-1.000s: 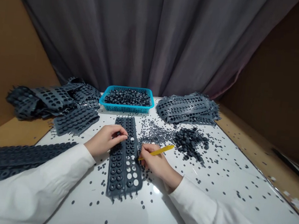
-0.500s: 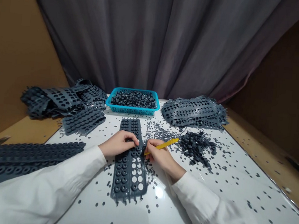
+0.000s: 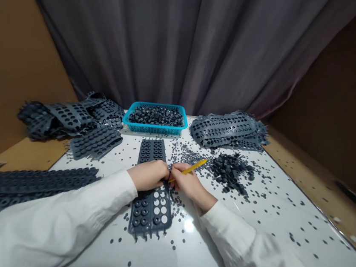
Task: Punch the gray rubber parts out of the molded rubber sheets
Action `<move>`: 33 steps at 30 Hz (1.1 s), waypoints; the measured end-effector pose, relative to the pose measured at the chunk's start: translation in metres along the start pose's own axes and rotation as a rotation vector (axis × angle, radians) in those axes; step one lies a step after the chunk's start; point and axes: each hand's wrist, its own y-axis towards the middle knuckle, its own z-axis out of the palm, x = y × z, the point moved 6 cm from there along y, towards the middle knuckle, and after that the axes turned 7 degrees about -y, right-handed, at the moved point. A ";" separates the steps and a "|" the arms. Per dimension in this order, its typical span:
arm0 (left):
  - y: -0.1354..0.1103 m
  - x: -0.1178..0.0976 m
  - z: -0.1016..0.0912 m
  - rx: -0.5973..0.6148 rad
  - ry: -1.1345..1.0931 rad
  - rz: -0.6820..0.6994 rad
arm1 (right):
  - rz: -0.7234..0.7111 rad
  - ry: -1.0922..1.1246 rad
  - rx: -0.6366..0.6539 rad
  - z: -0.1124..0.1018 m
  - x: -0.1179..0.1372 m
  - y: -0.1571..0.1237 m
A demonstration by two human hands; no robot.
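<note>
A dark grey rubber sheet (image 3: 152,147) with rows of round ring-shaped studs lies lengthwise before me; several round holes in its right half show white table. My left hand (image 3: 150,175) is over the middle of the sheet, fingers curled in and closed; what they pinch is hidden. My right hand (image 3: 188,184), at the sheet's right edge, is closed around a thin yellow pen-shaped tool (image 3: 195,166). Its lower end points at the left fingertips, and the two hands nearly touch. A small dark bit shows between them, too small to name.
A blue basket (image 3: 154,128) full of small dark pieces stands at the back. Punched sheets are heaped at back left (image 3: 67,116) and back right (image 3: 229,131). Studded strips (image 3: 31,181) lie at left. A pile of dark pieces (image 3: 231,171) and scattered discs lie at right.
My left hand has moved right and its fingers have curled closed, meeting the right fingertips. The yellow tool stays in my right hand. The whole view has shifted slightly.
</note>
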 end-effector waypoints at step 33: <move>-0.011 0.002 0.006 0.057 0.125 -0.048 | -0.081 0.064 -0.002 -0.004 0.003 -0.007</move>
